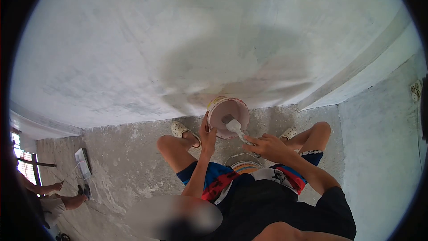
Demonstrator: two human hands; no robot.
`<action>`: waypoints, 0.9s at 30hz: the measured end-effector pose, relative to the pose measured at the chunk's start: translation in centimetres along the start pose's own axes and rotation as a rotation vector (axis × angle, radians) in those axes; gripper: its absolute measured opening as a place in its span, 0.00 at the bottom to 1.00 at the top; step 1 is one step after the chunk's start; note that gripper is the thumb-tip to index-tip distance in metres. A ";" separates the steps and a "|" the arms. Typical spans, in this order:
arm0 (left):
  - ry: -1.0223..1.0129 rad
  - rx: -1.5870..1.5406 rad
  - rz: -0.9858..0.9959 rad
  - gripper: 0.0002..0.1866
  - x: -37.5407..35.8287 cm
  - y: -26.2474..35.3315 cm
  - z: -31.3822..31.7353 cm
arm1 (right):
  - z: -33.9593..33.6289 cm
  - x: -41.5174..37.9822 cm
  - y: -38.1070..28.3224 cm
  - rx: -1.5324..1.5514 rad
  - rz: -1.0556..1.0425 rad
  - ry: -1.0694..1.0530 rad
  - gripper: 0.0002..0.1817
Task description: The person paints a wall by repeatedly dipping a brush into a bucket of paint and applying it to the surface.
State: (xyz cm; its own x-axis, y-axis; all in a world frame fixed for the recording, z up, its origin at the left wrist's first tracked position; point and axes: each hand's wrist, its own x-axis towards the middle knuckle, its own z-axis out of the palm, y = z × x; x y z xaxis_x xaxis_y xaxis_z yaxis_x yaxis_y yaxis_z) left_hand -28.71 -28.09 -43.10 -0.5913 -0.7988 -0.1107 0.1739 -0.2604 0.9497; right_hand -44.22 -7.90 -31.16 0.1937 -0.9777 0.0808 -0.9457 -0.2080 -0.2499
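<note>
My left hand [207, 133] is closed on the left side of a paint-smeared white bucket [216, 102], which is tipped so that its mouth faces me. Pinkish-white colour coats the inside of the bucket. In my right hand [266, 147] is a paintbrush [234, 126], gripped by its handle. Its broad whitish middle and dark tip reach over the rim into the bucket. Below my hands, between my legs, sits an orange-and-white bucket [244, 166] with a wire handle, partly hidden by my body.
A pale, patchy wall [214, 40] rises right in front of me, with a side wall [383, 143] and a socket strip [415, 90] at right. On the rough concrete floor [129, 160], a white box-shaped object [82, 163] lies at left near another person [53, 201].
</note>
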 end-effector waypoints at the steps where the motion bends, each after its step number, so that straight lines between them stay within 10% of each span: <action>1: -0.011 -0.016 0.006 0.38 0.0 0.1 0.0 | 0.1 0.2 0.1 0.007 0.023 -0.031 0.27; 20: 0.028 0.020 0.014 0.38 0.4 -0.2 0.1 | -0.9 0.6 -0.1 0.025 0.022 0.002 0.28; 27: 0.046 -0.058 -0.020 0.37 0.3 0.3 -0.6 | -3.7 0.1 0.5 0.653 0.292 0.344 0.18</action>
State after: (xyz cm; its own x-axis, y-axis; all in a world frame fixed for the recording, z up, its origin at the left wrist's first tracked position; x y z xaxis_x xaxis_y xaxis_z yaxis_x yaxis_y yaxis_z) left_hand -28.37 -28.73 -43.06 -0.5584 -0.8169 -0.1445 0.2081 -0.3065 0.9289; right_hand -45.64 -7.96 -27.75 -0.2308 -0.9539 0.1917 -0.5808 -0.0230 -0.8137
